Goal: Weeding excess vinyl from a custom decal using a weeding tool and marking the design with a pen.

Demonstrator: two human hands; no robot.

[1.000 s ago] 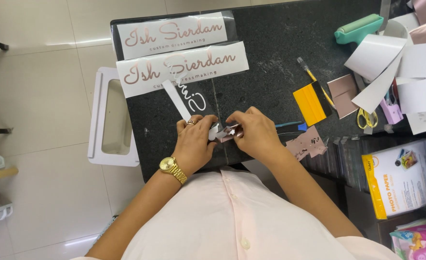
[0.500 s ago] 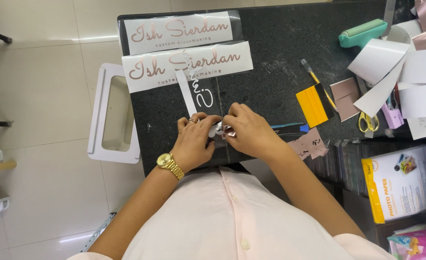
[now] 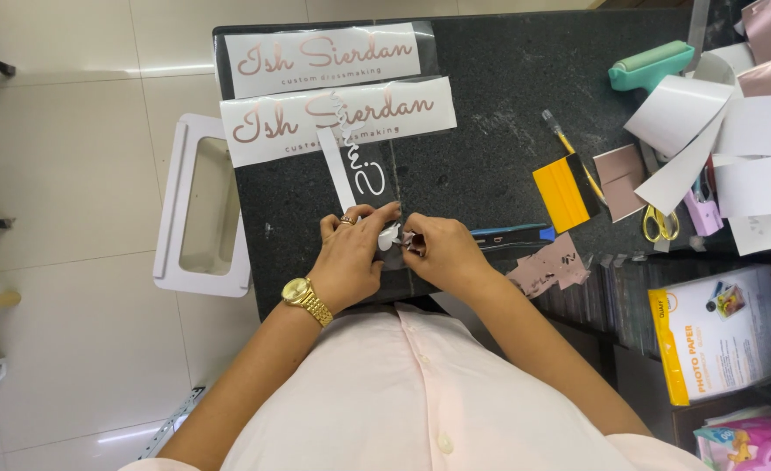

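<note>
My left hand [image 3: 350,257], with a gold watch and a ring, pinches the near end of a clear transfer strip [image 3: 359,170] bearing white script, which lies on the black stone table [image 3: 490,78]. My right hand [image 3: 442,253] meets it fingertip to fingertip and grips a small white and rose-gold scrap of backing [image 3: 394,237] at the strip's end. Two white decal sheets with rose-gold script lie beyond: one [image 3: 324,57] at the far edge, the other [image 3: 333,118] just past the strip.
A yellow squeegee [image 3: 561,192], a blue-tipped knife [image 3: 512,234], rose-gold vinyl scraps [image 3: 551,266], yellow-handled scissors [image 3: 660,222], a teal roller [image 3: 651,65] and curled white backing papers [image 3: 734,139] lie to the right. A white step stool [image 3: 198,205] stands left of the table.
Both hands have drawn closer together at the strip's near end. The view has shifted slightly, so the table sits lower in the frame.
</note>
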